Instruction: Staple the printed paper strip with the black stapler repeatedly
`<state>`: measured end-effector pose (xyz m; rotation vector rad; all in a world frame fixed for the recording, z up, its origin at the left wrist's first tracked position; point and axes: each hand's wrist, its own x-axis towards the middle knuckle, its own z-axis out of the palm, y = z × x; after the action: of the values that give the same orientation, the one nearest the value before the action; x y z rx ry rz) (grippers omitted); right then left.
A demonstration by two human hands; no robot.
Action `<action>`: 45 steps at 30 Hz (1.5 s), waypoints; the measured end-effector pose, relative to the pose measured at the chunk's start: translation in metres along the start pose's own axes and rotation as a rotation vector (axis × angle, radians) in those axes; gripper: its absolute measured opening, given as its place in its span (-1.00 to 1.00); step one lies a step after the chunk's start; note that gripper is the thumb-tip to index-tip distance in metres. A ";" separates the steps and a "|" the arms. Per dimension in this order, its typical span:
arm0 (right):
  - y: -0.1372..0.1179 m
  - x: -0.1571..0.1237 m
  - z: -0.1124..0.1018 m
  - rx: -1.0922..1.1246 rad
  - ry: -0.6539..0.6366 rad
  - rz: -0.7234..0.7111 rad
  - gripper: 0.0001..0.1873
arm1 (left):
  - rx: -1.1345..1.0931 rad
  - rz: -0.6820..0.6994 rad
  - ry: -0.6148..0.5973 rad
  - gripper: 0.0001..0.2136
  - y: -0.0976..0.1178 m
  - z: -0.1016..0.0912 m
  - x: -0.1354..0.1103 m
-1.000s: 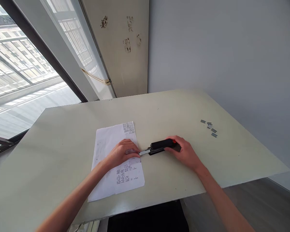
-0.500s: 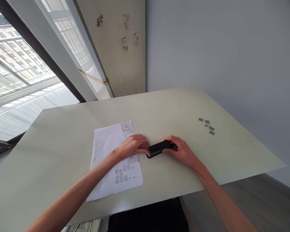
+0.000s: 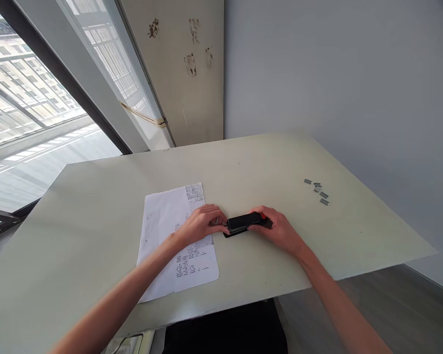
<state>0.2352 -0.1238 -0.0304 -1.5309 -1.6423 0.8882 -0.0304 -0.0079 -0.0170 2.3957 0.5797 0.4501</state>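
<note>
A black stapler (image 3: 241, 222) with a red patch at its rear lies just right of the paper, its nose to the left. My right hand (image 3: 275, 227) is closed around the rear end, thumb on the near side and fingers on the far side. At the nose, the thumb and fingers of my left hand (image 3: 205, 224) are pinched together. A small silvery bit shows between those fingertips and the nose, too small to name. Under my left wrist lies a printed sheet of paper (image 3: 162, 206), partly covered by the forearm.
Several short grey staple strips (image 3: 324, 195) lie loose on the right of the pale table (image 3: 266, 172). Behind the table stand a cream cabinet (image 3: 192, 103) with a handle and a grey wall (image 3: 317, 73). A window (image 3: 29, 88) is at the left.
My left fingertips have shifted slightly at the stapler's nose, and the stapler lies a little more level. The paper's lower left edge has shifted slightly. Both hands otherwise stay in place.
</note>
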 end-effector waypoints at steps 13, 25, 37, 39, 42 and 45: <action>-0.002 0.000 0.005 -0.035 0.074 0.012 -0.63 | 0.539 -0.596 0.492 -0.62 -0.085 -0.068 -0.045; 0.005 -0.002 0.008 -0.042 0.088 0.010 -0.63 | 0.311 -0.586 0.455 -0.66 -0.061 -0.051 -0.048; 0.002 -0.004 0.008 -0.067 0.097 0.013 -0.56 | 0.265 -0.534 0.458 -0.75 -0.020 -0.007 -0.037; -0.002 -0.005 0.005 -0.071 0.078 0.027 -0.55 | 0.279 -0.507 0.469 -0.75 -0.014 -0.004 -0.037; -0.014 -0.004 -0.004 -0.075 0.010 0.057 -0.54 | 0.302 -0.371 0.426 -0.70 -0.003 -0.004 -0.046; -0.029 0.002 -0.010 -0.073 -0.019 0.078 -0.52 | 0.281 -0.166 0.248 -0.67 0.012 -0.002 -0.061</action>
<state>0.2288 -0.1233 -0.0008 -1.6508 -1.6545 0.8948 -0.0791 -0.0460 -0.0189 2.5446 1.0028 0.6332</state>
